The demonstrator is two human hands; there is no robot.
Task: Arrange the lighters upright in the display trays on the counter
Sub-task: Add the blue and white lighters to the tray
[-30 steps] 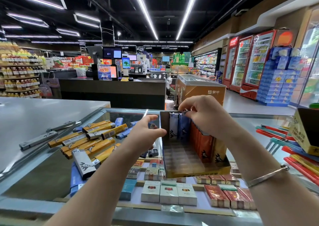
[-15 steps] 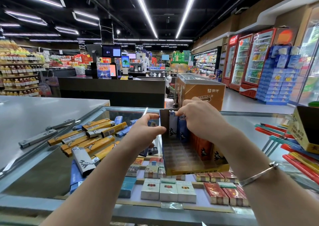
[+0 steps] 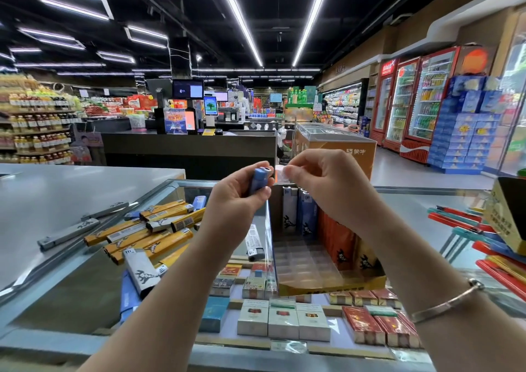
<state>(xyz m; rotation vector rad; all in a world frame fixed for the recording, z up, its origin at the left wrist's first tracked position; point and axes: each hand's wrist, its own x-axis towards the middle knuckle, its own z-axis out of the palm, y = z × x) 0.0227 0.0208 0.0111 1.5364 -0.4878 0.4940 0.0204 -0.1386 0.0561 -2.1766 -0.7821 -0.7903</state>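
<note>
My left hand (image 3: pixel 239 198) grips a blue lighter (image 3: pixel 258 179) upright, raised above the counter. Close beside it, my right hand (image 3: pixel 327 184) pinches a small white scrap (image 3: pixel 281 174) between thumb and forefinger. Below them stands the yellow display tray (image 3: pixel 333 285) with a clear front. At its back, a white lighter (image 3: pixel 289 211) and a blue lighter (image 3: pixel 308 215) stand upright, with orange lighters (image 3: pixel 338 238) along the right side. A pile of loose yellow lighters (image 3: pixel 148 235) lies on the glass counter to the left, with a white lighter (image 3: pixel 142 272) in front.
Cigarette packs (image 3: pixel 281 319) show under the glass counter top (image 3: pixel 85 286). Long red and teal lighters (image 3: pixel 461 223) lie at the right beside a yellow box (image 3: pixel 506 215). A grey counter (image 3: pixel 57 195) extends on the left. A checkout desk (image 3: pixel 187 149) and drink fridges (image 3: pixel 412 101) stand behind.
My left hand rose from the counter holding a blue lighter. My right hand lifted away from the upright lighters in the tray and now pinches a white scrap beside the lighter's top.
</note>
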